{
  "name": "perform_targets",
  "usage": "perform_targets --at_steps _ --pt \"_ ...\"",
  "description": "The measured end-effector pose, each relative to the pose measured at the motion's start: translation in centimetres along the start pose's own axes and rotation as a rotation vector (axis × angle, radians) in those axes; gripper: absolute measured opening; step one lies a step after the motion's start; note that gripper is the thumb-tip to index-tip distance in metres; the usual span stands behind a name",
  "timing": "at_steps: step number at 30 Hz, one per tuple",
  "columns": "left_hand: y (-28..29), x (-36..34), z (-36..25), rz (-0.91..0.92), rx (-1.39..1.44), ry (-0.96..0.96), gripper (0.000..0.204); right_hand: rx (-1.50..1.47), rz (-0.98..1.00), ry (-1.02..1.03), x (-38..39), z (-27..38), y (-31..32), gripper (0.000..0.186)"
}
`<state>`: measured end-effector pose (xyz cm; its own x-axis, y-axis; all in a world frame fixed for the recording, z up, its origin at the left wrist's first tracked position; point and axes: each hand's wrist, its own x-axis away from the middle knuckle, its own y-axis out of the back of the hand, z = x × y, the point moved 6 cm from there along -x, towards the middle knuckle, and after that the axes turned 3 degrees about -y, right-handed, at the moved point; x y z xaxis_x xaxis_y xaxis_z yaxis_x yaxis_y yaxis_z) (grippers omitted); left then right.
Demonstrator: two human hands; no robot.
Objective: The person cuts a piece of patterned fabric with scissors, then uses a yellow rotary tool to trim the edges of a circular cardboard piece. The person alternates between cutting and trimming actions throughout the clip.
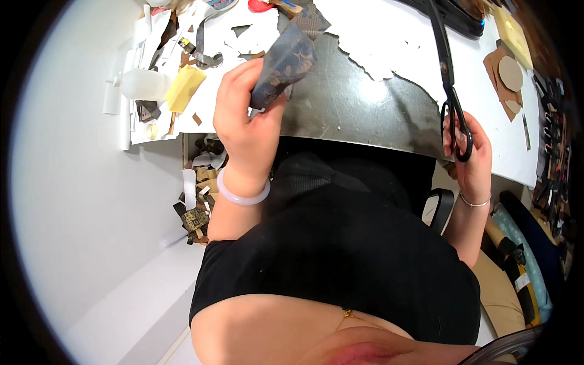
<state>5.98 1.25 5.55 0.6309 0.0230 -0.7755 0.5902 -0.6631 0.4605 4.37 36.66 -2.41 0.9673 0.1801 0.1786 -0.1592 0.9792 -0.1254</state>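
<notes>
My left hand point(240, 131) is raised over the near edge of the table, its fingers and thumb closed on a dark blue-grey patterned piece of leather or coated fabric point(286, 64). The piece is bent and stands up from the grip. At the right, my right hand point(476, 149) holds long black scissors point(446, 58) by the handle loops. Their blades point away from me and appear to lie together. Another patterned scrap point(311, 21) lies just beyond the piece in my left hand.
A grey metal sheet point(365, 112) with a ragged far edge covers the table's middle. On the left are a translucent bottle point(143, 84), a yellow sponge-like block point(185, 87) and scraps. Brown pieces with a round disc point(510, 74) lie right. Offcuts point(198, 219) are heaped below the table's left end.
</notes>
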Motion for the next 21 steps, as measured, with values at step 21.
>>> perform_targets --at_steps 21 --pt "-0.1 1.1 2.1 -0.091 0.423 0.341 0.038 -0.337 0.666 -0.263 4.6 -2.0 -8.9 0.061"
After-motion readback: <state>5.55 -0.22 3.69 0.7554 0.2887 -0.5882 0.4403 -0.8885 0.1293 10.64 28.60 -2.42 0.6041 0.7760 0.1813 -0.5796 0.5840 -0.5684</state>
